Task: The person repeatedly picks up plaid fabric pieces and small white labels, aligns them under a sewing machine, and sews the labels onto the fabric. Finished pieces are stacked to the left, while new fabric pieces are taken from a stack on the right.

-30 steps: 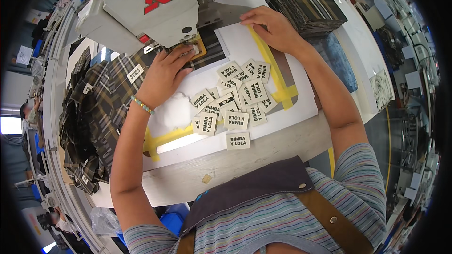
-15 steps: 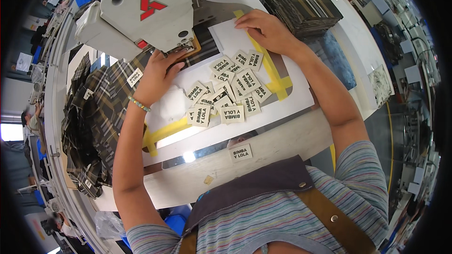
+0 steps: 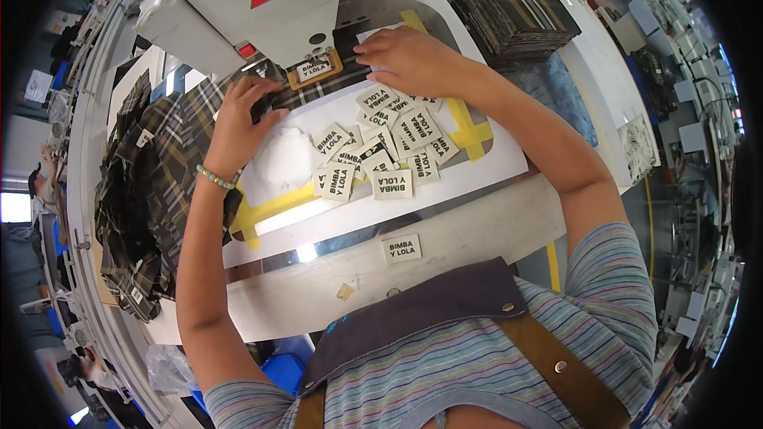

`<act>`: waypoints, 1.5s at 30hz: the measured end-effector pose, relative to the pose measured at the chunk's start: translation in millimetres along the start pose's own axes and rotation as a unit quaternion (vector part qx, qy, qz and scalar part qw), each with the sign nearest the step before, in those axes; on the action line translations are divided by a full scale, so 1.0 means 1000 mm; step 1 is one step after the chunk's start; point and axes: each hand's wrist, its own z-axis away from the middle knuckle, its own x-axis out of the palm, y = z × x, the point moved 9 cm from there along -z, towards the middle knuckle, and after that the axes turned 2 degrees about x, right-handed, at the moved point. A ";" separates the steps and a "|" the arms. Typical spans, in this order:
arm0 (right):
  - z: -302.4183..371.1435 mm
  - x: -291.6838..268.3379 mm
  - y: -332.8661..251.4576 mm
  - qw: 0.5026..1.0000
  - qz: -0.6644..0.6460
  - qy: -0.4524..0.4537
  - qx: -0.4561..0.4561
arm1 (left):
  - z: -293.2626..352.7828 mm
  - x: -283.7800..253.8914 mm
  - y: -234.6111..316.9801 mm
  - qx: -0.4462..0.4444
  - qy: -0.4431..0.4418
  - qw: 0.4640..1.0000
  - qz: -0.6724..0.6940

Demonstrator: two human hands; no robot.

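Note:
A white sewing machine [image 3: 246,24] stands in front of me. Under its head, a small tan frame [image 3: 338,59] surrounds a cream label [image 3: 312,71] on dark plaid fabric [image 3: 294,97]. My left hand [image 3: 245,115] is just left of the frame, its fingertips on or close to the fabric, thumb and fingers apart. Right of the frame, my right hand [image 3: 409,59] rests at the fabric with its fingers stretched out. Nearer to me, a loose pile of square cream labels [image 3: 389,143] lies on the white work plate [image 3: 278,230]. One single label [image 3: 402,248] sits at the table edge.
Yellow tape [image 3: 469,139] marks the plate's edges. A neat stack of plaid pieces [image 3: 517,8] stands at the back right. Crumpled plaid pieces [image 3: 147,191] hang at the left, some with labels. A blue bin [image 3: 282,373] is below the table.
My right hand has moved left to the fabric beside the frame. My left hand has drawn slightly left and away from it, and the label inside the frame now shows.

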 end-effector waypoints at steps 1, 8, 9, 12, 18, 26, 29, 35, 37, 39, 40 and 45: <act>0.001 0.000 -0.001 1.000 0.013 0.001 -0.006 | -0.002 0.001 -0.001 -0.006 -0.003 1.000 -0.001; 0.018 -0.021 -0.002 0.997 0.029 -0.043 0.052 | -0.008 0.023 0.007 -0.028 -0.030 0.995 0.086; 0.023 -0.023 0.001 0.998 0.039 -0.025 0.039 | -0.011 0.025 0.013 -0.035 -0.025 0.996 0.076; 0.030 -0.023 0.006 1.000 0.007 -0.004 0.020 | -0.019 0.027 0.006 -0.020 0.010 0.997 0.071; 0.023 -0.024 -0.015 0.996 0.086 0.022 0.004 | -0.024 0.032 -0.012 -0.047 0.077 0.993 0.079; 0.026 -0.028 -0.050 0.984 0.117 0.081 -0.109 | -0.004 -0.001 0.032 0.056 0.133 0.988 0.056; 0.033 -0.034 -0.066 0.984 0.095 0.097 -0.118 | 0.015 -0.032 0.050 0.119 0.179 0.976 -0.020; 0.054 -0.061 -0.072 0.987 0.040 0.138 -0.078 | 0.071 -0.081 0.002 0.092 0.177 0.966 -0.164; 0.063 -0.071 -0.073 0.988 0.002 0.142 -0.068 | 0.092 -0.082 -0.025 0.046 0.154 0.972 -0.171; 0.076 -0.072 -0.074 0.990 -0.021 0.124 -0.066 | 0.105 -0.075 -0.043 0.017 0.124 0.977 -0.171; 0.082 -0.072 -0.076 0.991 -0.033 0.112 -0.063 | 0.108 -0.075 -0.048 0.007 0.118 0.976 -0.185; 0.119 -0.076 -0.108 0.991 -0.080 0.082 -0.076 | 0.086 -0.071 -0.045 0.026 0.174 0.960 -0.220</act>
